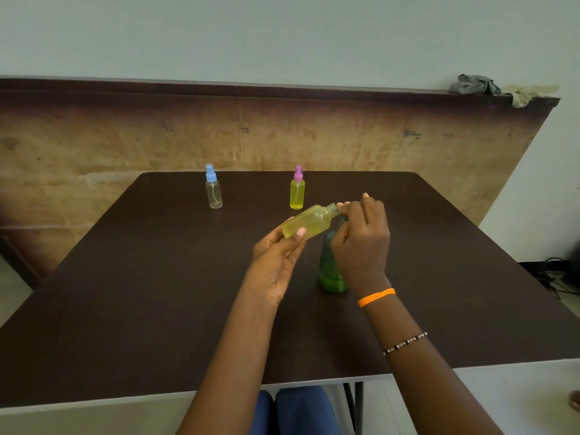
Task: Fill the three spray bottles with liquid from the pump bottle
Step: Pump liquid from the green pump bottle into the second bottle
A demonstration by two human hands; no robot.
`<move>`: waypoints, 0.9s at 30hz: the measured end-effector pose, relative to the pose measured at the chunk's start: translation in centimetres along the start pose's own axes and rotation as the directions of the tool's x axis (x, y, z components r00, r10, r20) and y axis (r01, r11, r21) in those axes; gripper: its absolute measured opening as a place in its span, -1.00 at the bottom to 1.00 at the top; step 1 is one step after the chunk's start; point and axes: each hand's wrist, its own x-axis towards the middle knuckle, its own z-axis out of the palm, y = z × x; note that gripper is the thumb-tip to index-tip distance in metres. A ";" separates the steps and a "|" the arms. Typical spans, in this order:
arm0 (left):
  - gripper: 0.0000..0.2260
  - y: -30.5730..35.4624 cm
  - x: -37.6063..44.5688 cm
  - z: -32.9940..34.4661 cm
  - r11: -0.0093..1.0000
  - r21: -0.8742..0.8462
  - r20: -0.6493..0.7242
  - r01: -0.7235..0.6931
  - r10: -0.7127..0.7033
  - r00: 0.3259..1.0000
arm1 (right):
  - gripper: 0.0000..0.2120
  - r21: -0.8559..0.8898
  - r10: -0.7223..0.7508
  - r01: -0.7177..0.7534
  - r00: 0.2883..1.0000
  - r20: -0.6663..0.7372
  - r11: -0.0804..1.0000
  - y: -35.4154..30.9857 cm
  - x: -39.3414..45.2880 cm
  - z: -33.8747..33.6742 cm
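Note:
My left hand (277, 257) holds an uncapped spray bottle (309, 221) full of yellow liquid, tilted with its threaded neck pointing right. My right hand (361, 240) is closed over the top of the green pump bottle (328, 271), which stands on the table, and its fingertips touch the tilted bottle's neck. The pump head is hidden under that hand. A purple-capped spray bottle (297, 189) with yellow liquid stands upright at the back. A blue-capped spray bottle (214, 191), nearly clear, stands upright at the back left.
The dark brown table (157, 277) fills the view, with its near edge low in the frame. A worn wooden board (125, 142) leans against the wall behind. Rags (475, 84) lie on the board's top right. Cables (555, 277) lie on the floor at right.

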 end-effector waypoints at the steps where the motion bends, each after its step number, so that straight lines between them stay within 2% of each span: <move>1: -0.70 0.0 0.0 -0.1 1.000 0.001 -0.007 0.004 -0.004 1.000 | -0.76 0.009 0.007 -0.007 1.000 -0.002 1.000 0.1 -0.1 0.1; 9: -0.78 0.2 -0.3 0.5 1.000 -0.017 0.001 0.007 -0.007 1.000 | -0.76 0.010 -0.010 0.009 0.996 0.093 1.000 -0.7 2.4 -1.3; 12: -0.77 0.1 -0.2 0.3 1.000 -0.019 0.008 0.012 -0.012 1.000 | -0.75 0.007 -0.006 0.005 0.999 0.041 1.000 -0.3 1.2 -0.6; 17: -0.82 -0.1 -0.4 0.1 0.999 -0.017 0.009 0.043 -0.043 0.999 | -0.50 0.037 -0.032 0.035 0.996 -0.078 0.999 0.5 -0.1 0.8; 19: -0.82 0.0 -0.5 0.2 0.998 -0.032 0.002 0.048 -0.048 0.999 | -0.56 0.020 -0.044 0.045 0.997 -0.068 0.999 0.5 0.1 0.5; 22: -0.82 0.2 -0.5 0.3 0.998 -0.044 0.003 0.040 -0.040 0.999 | -0.77 -0.032 -0.044 0.044 0.999 0.015 0.999 -0.1 1.1 -0.2; 25: -0.79 0.2 -0.6 0.5 0.999 -0.042 -0.012 0.031 -0.031 0.999 | -0.79 -0.082 -0.063 0.070 0.995 0.083 0.994 -0.7 2.2 -0.7; 27: -0.80 0.1 -0.4 0.3 0.999 -0.034 -0.013 0.030 -0.030 0.999 | -0.78 -0.097 -0.078 0.082 0.996 0.046 0.992 -0.4 1.5 -0.4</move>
